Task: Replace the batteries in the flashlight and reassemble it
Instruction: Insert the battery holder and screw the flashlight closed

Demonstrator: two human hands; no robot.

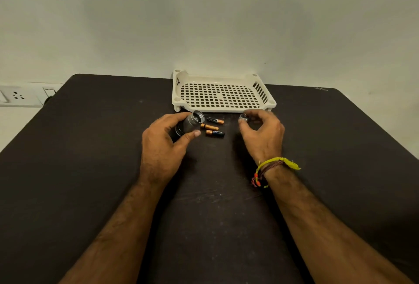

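My left hand [162,145] grips the silver flashlight body [190,123], which lies tilted with its open end facing up and right. My right hand [263,135] pinches a small silver end cap [244,117] between thumb and fingertips, just above the table. Between my hands lie three black-and-copper batteries on the dark table: one at the back [215,121], one in the middle [209,127] and one at the front [215,133]. None of them touches the flashlight.
A cream perforated plastic tray [223,107] sits empty at the back edge of the dark table [90,147], just behind the batteries. A wall socket [17,95] is on the wall at the left. Thread bracelets wrap my right wrist.
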